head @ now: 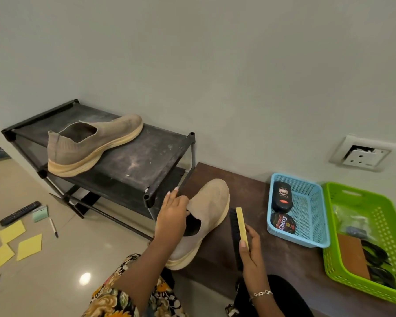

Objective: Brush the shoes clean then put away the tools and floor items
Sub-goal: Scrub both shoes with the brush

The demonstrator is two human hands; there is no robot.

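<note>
The black two-tier shoe rack (133, 154) is standing against the wall, and its top shelf is showing pale dust smears. A dark brown bench (272, 259) is sitting directly right of the rack, touching its right front post.

A green basket (329, 255) is resting on the bench, farthest right of the rack. A blue basket (306, 211) is sitting between the green basket and the rack.

The first shoe (89, 147) is lying on the rack's top shelf, toe pointing to the wall. It is a taupe knit slip-on with a thick cream sole. The second shoe (210, 207), of the same make, is resting on the bench just right of the rack's front post, with its heel overhanging the bench edge.

The left hand (172, 216) is gripping the second shoe at its collar, fingers lying over the tongue. The right hand (252, 255) is clamping the brush (240, 225). The brush is standing upright beside the second shoe's sole, on the side away from the rack. Its yellow wooden back is facing right and its black bristles are facing the shoe.

A black polish bottle (282, 196) and a round polish tin (283, 221) are lying in the blue basket.

Yellow notes (29, 247), a remote (20, 212) and a marker (53, 227) are lying on the floor left of the rack.
</note>
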